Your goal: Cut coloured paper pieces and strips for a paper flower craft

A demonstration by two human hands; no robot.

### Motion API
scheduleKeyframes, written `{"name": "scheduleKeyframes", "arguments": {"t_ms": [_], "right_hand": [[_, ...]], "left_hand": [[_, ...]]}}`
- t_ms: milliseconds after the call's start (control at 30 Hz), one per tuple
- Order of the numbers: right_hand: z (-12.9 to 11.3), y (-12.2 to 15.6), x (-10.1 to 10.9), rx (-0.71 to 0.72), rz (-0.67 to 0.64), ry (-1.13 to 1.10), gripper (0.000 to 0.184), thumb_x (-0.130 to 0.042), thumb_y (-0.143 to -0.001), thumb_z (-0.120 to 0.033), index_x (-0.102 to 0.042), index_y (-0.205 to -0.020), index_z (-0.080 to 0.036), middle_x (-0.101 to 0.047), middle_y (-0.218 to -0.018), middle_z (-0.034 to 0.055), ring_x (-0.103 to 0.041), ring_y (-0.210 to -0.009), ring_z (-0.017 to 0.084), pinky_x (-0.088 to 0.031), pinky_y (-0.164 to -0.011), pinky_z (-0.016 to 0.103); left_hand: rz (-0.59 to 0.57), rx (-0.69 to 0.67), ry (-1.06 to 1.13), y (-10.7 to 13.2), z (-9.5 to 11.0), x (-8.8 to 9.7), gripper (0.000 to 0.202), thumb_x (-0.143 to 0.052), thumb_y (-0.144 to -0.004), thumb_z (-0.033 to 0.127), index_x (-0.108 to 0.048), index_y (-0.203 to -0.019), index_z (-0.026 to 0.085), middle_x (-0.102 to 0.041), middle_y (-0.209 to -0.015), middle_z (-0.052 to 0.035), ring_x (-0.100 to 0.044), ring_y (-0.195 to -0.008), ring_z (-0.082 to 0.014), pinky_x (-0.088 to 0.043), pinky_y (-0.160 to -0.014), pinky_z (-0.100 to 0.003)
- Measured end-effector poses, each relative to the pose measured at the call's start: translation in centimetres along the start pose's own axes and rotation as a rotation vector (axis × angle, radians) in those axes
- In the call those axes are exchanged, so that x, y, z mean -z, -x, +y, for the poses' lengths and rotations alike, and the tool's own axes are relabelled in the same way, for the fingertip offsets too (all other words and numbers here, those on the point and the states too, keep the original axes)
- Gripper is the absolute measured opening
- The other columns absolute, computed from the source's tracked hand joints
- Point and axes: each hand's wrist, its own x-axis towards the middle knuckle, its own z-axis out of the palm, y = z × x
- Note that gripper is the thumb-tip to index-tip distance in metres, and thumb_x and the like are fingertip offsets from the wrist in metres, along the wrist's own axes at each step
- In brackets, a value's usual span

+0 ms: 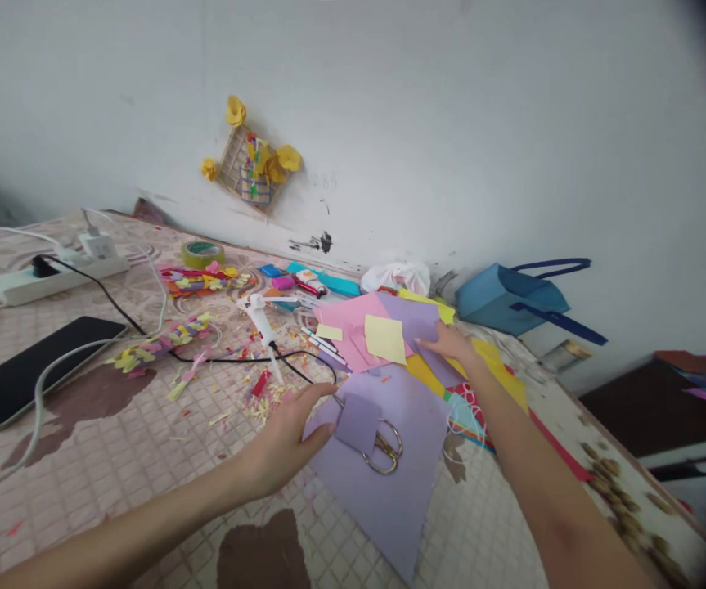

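Observation:
A large sheet of light purple paper (402,499) lies on the table in front of me. On it rest gold-handled scissors (386,448), with a small purple paper square (357,421) over their blades. My left hand (303,425) is at the sheet's left edge, thumb and forefinger apart beside the square and nothing visibly held. Farther off, my right hand (451,339) reaches over the paper pile, fingers stretched out and touching a second purple sheet (411,315). Pink paper (344,315) and a pale yellow square (385,339) lie next to it.
A white glue gun (258,319) stands among paper scraps, its black cord running across the table. Left are a black tablet (39,368) and a power strip (51,278). Green tape (203,254) sits at the back. A blue bag (509,298) stands back right.

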Motion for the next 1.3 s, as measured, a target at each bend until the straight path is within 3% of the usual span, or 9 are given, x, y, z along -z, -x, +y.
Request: {"name": "scheduleKeyframes", "arguments": {"t_ms": [233,500,633,733,833,900,967,1133,1300], "right_hand": [[-2.9,4.7,-1.7,-0.095,0.023,0.077,0.029,-0.045,-0.085,-0.029,-0.063,-0.09,-0.007,-0.066,-0.086,0.0209,-0.062,-0.087,0.029,-0.042,-0.076,0.036],[-2.8,5.5,5.3,-0.185,0.382,-0.04,0.04,-0.027,-0.088,-0.023,-0.063,-0.091,-0.005,-0.066,-0.085,0.02,-0.06,-0.077,0.025,-0.04,-0.064,0.032],[-6.7,10.0,6.6,-0.094,0.518,-0.138,0.042,-0.021,-0.092,-0.026,-0.06,-0.093,-0.009,-0.066,-0.082,0.0133,-0.059,-0.074,0.02,-0.042,-0.066,0.03],[-12.0,16.3,5.4,0.37,0.683,-0.414,0.026,-0.034,-0.09,-0.023,-0.059,-0.093,-0.015,-0.066,-0.091,0.0106,-0.06,-0.087,0.02,-0.045,-0.077,0.033],[-16.6,22.1,4.1,1.013,0.572,-0.497,0.025,-0.044,-0.086,-0.014,-0.055,-0.107,-0.021,-0.064,-0.107,0.0068,-0.055,-0.106,0.02,-0.036,-0.097,0.041],[-18.2,24.2,3.6,1.166,0.418,-0.526,0.028,-0.048,-0.086,-0.019,-0.052,-0.113,-0.021,-0.062,-0.114,0.0066,-0.052,-0.111,0.021,-0.033,-0.101,0.045],[-18.3,24.5,3.2,1.043,0.388,-0.676,0.028,-0.045,-0.087,-0.021,-0.052,-0.114,-0.021,-0.061,-0.115,0.0075,-0.052,-0.111,0.021,-0.036,-0.098,0.044],[-15.6,22.1,1.5,0.37,0.324,-0.925,0.022,-0.04,-0.088,-0.029,-0.059,-0.088,-0.019,-0.065,-0.084,0.006,-0.06,-0.079,0.018,-0.047,-0.071,0.031],[-14.7,22.0,0.6,0.293,0.11,-0.858,0.021,-0.054,-0.079,-0.037,-0.057,-0.07,-0.018,-0.057,-0.062,-0.0002,-0.052,-0.057,0.014,-0.04,-0.057,0.026]], "left_hand": [[-0.009,-0.051,0.051,1.3,0.4,0.2,0.037,-0.046,-0.083,0.026,-0.044,-0.121,0.026,-0.051,-0.123,-0.0033,-0.048,-0.111,-0.018,-0.041,-0.095,-0.035],[-0.004,0.04,0.109,2.7,0.5,1.2,0.027,-0.047,-0.082,0.031,-0.057,-0.105,0.019,-0.06,-0.109,-0.0071,-0.055,-0.099,-0.0205,-0.044,-0.089,-0.036],[-0.09,0.12,0.355,2.9,1.0,1.2,0.029,-0.051,-0.081,0.037,-0.061,-0.099,0.016,-0.064,-0.103,-0.0085,-0.058,-0.098,-0.0218,-0.044,-0.087,-0.034],[-0.124,0.298,0.772,2.7,1.4,0.9,0.039,-0.047,-0.083,0.044,-0.057,-0.107,0.015,-0.064,-0.105,-0.0117,-0.06,-0.097,-0.0226,-0.046,-0.086,-0.036],[-0.065,0.472,1.182,2.7,1.4,0.8,0.032,-0.042,-0.088,0.035,-0.057,-0.102,0.011,-0.065,-0.101,-0.0142,-0.064,-0.086,-0.0205,-0.051,-0.078,-0.034],[0.138,0.554,1.206,2.9,1.1,1.0,0.018,-0.047,-0.085,0.019,-0.059,-0.095,0.011,-0.068,-0.09,-0.0115,-0.065,-0.071,-0.0163,-0.053,-0.067,-0.028],[0.216,0.61,1.161,3.5,0.5,1.7,0.015,-0.049,-0.082,0.011,-0.06,-0.092,0.011,-0.069,-0.083,-0.0095,-0.065,-0.064,-0.0151,-0.054,-0.064,-0.028],[0.149,0.674,1.036,5.5,-1.3,4.5,0.013,-0.053,-0.079,0.011,-0.061,-0.089,0.01,-0.07,-0.075,-0.0089,-0.066,-0.062,-0.017,-0.054,-0.061,-0.028],[0.115,0.645,1.003,6.9,-2.9,6.0,0.017,-0.06,-0.075,0.014,-0.061,-0.092,0.011,-0.07,-0.077,-0.008,-0.067,-0.067,-0.0189,-0.054,-0.064,-0.029]]}}
